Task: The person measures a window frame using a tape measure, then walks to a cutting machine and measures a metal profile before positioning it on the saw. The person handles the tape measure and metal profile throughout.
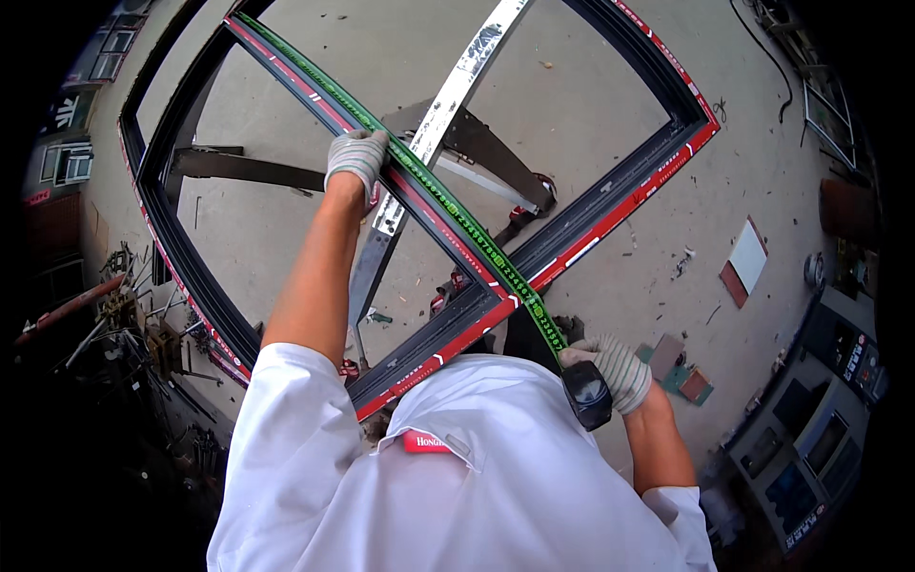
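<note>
A dark window frame (pixel 610 206) with red printed film along its edges lies across supports in front of me. Along its middle bar (pixel 315 100) runs the green blade (pixel 467 217) of a tape measure, pulled out from the far left corner toward me. My left hand (pixel 356 160), in a striped white glove, is closed over the middle bar, its fingers against the blade's edge. Nearer to me on the right, beyond the frame's near edge, my gloved right hand (pixel 618 370) grips the black tape measure case (pixel 587 393). The fingertips under the case are hidden.
Beneath the frame are a silver metal beam (pixel 467 76) and a brown support bar (pixel 253 170). Metal scrap (pixel 124 305) is piled at the left. A white and red board (pixel 745 262) lies on the floor at right, with dark panels (pixel 810 443) farther right.
</note>
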### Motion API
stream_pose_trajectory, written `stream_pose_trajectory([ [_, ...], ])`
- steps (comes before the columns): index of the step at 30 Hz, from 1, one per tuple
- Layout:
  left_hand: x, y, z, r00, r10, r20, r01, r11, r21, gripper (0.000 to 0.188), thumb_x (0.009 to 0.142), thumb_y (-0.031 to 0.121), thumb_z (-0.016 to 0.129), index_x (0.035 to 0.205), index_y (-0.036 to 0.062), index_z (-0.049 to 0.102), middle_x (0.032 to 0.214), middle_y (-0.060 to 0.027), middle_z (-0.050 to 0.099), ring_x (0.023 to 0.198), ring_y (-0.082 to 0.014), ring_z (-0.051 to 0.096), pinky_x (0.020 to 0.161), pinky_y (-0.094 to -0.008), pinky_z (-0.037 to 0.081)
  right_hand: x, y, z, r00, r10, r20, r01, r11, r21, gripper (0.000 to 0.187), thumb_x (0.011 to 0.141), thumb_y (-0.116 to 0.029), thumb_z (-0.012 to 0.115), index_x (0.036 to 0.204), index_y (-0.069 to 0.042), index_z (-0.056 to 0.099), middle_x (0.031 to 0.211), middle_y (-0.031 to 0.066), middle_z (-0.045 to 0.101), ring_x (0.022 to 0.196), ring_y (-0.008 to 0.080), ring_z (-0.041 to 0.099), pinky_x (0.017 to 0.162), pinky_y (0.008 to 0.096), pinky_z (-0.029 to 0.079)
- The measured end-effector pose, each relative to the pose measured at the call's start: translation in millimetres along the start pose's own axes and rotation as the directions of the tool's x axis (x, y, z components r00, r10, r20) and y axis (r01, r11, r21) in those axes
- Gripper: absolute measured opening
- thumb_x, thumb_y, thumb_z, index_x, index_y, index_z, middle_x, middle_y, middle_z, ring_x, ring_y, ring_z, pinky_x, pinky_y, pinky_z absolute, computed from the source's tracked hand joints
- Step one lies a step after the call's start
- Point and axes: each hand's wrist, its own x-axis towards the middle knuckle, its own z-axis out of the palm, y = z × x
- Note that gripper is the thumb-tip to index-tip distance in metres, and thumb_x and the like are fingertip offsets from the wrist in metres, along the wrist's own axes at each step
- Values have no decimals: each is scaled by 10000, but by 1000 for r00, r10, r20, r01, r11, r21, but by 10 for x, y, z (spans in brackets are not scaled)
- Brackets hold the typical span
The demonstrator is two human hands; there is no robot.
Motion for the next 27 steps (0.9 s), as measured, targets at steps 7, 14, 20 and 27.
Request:
stream_pose_trajectory([
  [7,106,-33,49,1000,-21,20,17,982,190,286,924,296,684,962,13,711,686,-28,630,530,-126,506,505,-304,407,114,43,48,999,23,-46,-22,999,28,227,904,-235,729,887,-11,764,689,-26,646,560,45,544,499,231,428],
  [14,201,-94,-11,999,-38,13,34,973,227,307,913,335,709,990,37,721,719,-23,622,571,-136,511,519,-307,410,113,-98,121,999,37,-24,-36,999,35,221,919,-226,728,880,-10,761,696,-10,673,548,49,564,485,227,433],
  [20,270,-57,-68,997,-72,7,66,944,325,323,895,378,721,965,62,728,707,2,599,578,-135,481,543,-309,413,147,-143,88,992,119,30,-119,993,22,224,893,-231,723,761,-51,719,649,-57,593,608,31,523,552,226,402],
  [27,395,-101,-70,997,-69,21,53,902,429,371,895,432,700,917,61,706,776,-23,623,667,-163,515,607,-324,439,214,-150,71,990,141,-4,-141,990,-4,223,901,-237,726,802,-37,736,641,-45,608,565,36,525,515,228,397],
])
